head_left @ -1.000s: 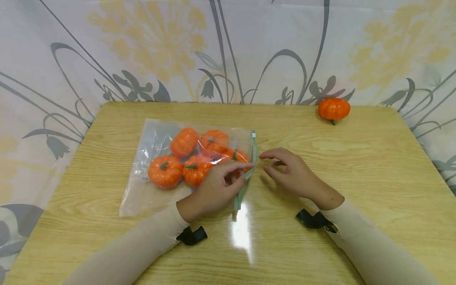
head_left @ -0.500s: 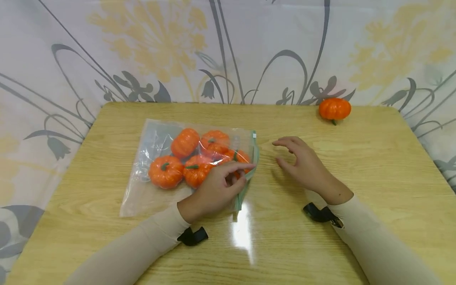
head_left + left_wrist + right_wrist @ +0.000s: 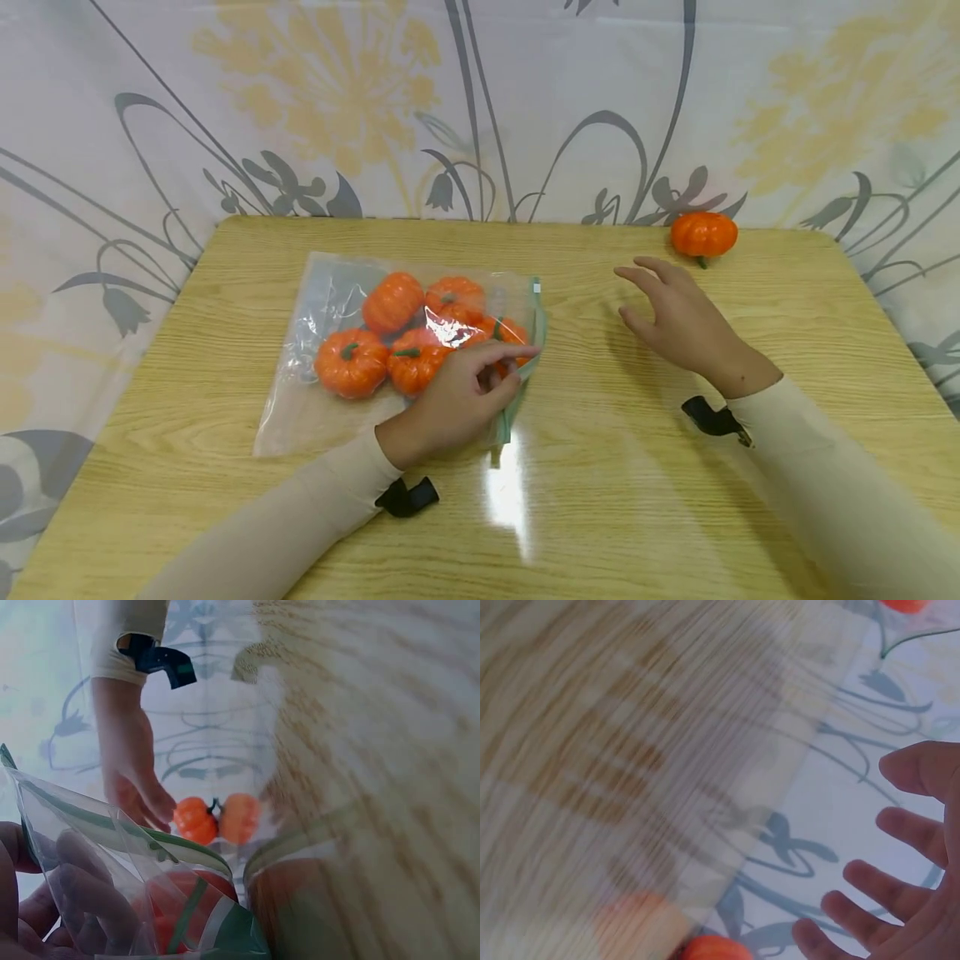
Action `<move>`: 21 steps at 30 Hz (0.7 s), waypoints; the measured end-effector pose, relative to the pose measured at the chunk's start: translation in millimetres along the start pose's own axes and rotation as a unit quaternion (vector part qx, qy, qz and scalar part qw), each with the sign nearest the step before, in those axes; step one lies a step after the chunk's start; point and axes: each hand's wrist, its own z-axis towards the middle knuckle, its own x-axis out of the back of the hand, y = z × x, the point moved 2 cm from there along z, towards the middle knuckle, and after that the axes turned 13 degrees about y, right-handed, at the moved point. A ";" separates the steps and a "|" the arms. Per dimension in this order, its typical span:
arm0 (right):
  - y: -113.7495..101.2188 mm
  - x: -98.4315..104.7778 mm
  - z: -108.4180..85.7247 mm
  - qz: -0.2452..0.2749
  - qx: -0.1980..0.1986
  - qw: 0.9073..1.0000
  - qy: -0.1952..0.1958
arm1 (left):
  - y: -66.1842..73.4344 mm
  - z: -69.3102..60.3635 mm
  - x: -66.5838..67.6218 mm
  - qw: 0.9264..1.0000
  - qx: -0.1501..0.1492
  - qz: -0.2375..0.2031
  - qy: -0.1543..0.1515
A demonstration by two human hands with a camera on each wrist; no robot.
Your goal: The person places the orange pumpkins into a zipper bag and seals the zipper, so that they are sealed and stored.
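A: What takes up the most room?

B: The flowered cloth point(image 3: 525, 100) at the back, grey stems and yellow blooms, then the glossy wood-patterned table point(image 3: 637, 517) before it.

A: And on the table?

B: A clear plastic bag point(image 3: 330, 287), lying left of the middle, its mouth edged by a green strip point(image 3: 540, 317) and turned to the right.

A: The hands?

B: The left hand point(image 3: 456, 392) holds the bag by that edge, index finger stretched out to it, thumb just below. The left wrist view shows what the head view hides: the mouth lifted, with fingers seen through the film. The right hand point(image 3: 684, 323) is above the table, well to the right of the bag, loose and wide. Its own wrist view shows all five fingertips standing apart; from the head some overlap.

A: What's in the bag?

B: At least five orange pumpkins point(image 3: 351, 363), bunched together; the left hand partly covers them, so I can't count exactly. One more, a lone pumpkin point(image 3: 703, 234), sits at the back right edge, stem toward the person, near the right hand. Only the left wrist view shows its reflection clearly.

A: Anything smaller?

B: A black piece point(image 3: 407, 497) at each wrist, then a white tab point(image 3: 536, 288) on the strip's far end.

A: Does it say anything?

B: Too small to tell.
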 end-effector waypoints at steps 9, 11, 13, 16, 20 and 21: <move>17.6 5.2 9.5 -0.106 0.016 0.994 -0.037 | -1.1 1.5 -0.5 1.000 -0.001 0.008 -0.002; 23.0 6.7 10.6 -0.132 0.016 0.990 -0.042 | -1.5 2.0 -0.9 1.000 0.002 0.008 -0.005; 29.1 7.5 11.7 -0.153 0.023 0.987 -0.040 | -1.6 2.1 -0.9 1.000 0.004 0.008 -0.006; 37.6 8.0 13.3 -0.169 0.029 0.984 -0.041 | -1.7 2.1 -0.8 1.000 0.006 0.006 -0.007; 47.8 8.5 16.6 -0.164 0.020 0.985 -0.051 | -0.5 1.4 0.2 1.000 0.006 0.003 -0.008; 50.2 9.0 17.6 -0.163 0.017 0.985 -0.051 | -0.2 1.2 0.4 1.000 0.006 0.003 -0.008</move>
